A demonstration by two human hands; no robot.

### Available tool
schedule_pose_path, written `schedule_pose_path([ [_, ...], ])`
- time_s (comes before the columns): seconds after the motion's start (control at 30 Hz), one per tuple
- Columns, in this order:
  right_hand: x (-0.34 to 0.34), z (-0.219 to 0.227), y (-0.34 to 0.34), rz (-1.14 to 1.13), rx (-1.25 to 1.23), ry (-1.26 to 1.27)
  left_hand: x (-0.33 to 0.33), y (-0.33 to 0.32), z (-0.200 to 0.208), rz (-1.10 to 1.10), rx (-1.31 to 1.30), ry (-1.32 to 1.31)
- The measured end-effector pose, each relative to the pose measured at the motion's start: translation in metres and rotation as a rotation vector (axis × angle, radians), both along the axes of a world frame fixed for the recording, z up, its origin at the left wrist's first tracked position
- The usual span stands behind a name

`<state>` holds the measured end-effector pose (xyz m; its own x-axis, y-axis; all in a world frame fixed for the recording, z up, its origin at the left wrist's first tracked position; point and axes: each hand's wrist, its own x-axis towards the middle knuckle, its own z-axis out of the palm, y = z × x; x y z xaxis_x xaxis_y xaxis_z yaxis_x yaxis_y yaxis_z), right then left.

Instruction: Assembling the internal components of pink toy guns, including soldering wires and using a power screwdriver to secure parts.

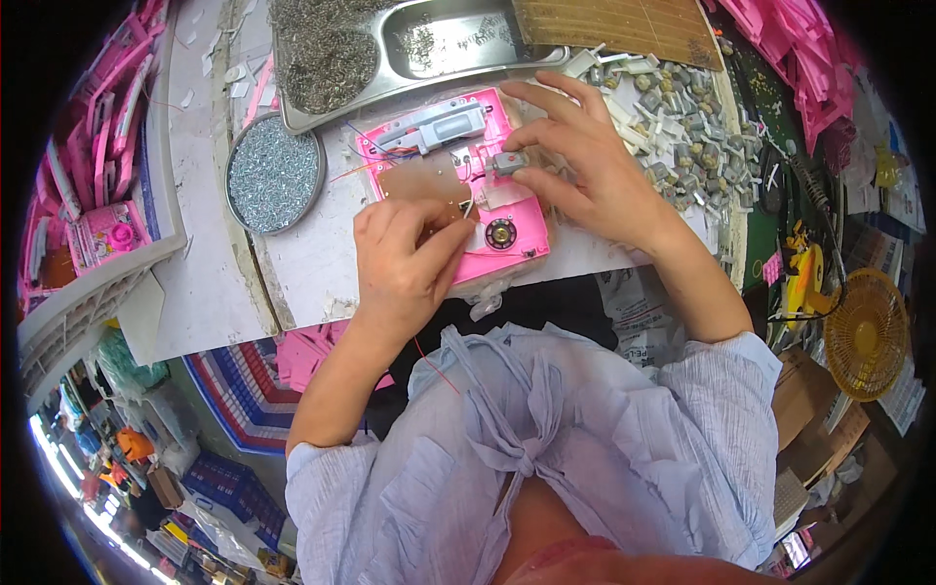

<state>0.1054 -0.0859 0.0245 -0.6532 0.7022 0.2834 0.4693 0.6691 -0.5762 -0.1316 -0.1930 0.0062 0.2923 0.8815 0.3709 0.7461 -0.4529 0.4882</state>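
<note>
A pink plastic toy housing (531,219) lies on the white worktop, its inside facing up. It holds a grey-white battery box (448,127), a brown circuit board (419,180) and a round black speaker (501,233). Thumb and fingers of my right hand (595,166) are closed around a small grey motor (507,164) at the housing's right side. Over the lower left of the board, my left hand (405,249) is closed in a pinch beside a thin pale wire (469,208). What its fingertips grip is hidden.
A round dish of small screws (275,175) stands to the left. Behind is a metal tray (453,39) with loose small metal parts, partly under brown cardboard (619,27). Many small grey motors (682,127) are heaped at right. Pink parts (107,146) fill a crate at far left.
</note>
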Motion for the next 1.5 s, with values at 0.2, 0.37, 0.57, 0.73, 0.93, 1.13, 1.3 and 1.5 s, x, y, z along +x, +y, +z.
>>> schedule_pose_path([
  [0.2, -0.012, -0.012, 0.01, -0.01, 0.023, -0.034, -0.021, 0.026, 0.0, 0.288, 0.223, -0.158],
  [0.37, -0.013, -0.006, 0.012, -0.008, -0.004, -0.1, -0.034, 0.035, -0.008, 0.374, 0.113, 0.053],
  [0.57, -0.016, 0.008, 0.021, 0.034, 0.043, -0.209, -0.024, 0.014, -0.005, 0.366, 0.074, 0.091],
  [0.73, -0.038, 0.03, 0.017, 0.066, 0.227, -0.088, -0.019, 0.007, -0.01, 0.366, 0.106, 0.057],
  [0.93, -0.085, 0.0, 0.021, 0.27, 0.269, 0.012, -0.02, 0.009, -0.017, 0.349, 0.179, 0.033],
  [1.13, -0.1, 0.0, 0.027, 0.284, 0.348, -0.093, -0.022, 0.008, -0.018, 0.34, 0.188, 0.039],
  [1.3, -0.1, 0.006, 0.028, 0.376, 0.397, -0.149, -0.025, 0.005, -0.013, 0.36, 0.184, 0.033],
  [1.5, -0.096, 0.007, 0.02, 0.368, 0.347, -0.124, -0.024, -0.003, -0.005, 0.346, 0.131, 0.015],
])
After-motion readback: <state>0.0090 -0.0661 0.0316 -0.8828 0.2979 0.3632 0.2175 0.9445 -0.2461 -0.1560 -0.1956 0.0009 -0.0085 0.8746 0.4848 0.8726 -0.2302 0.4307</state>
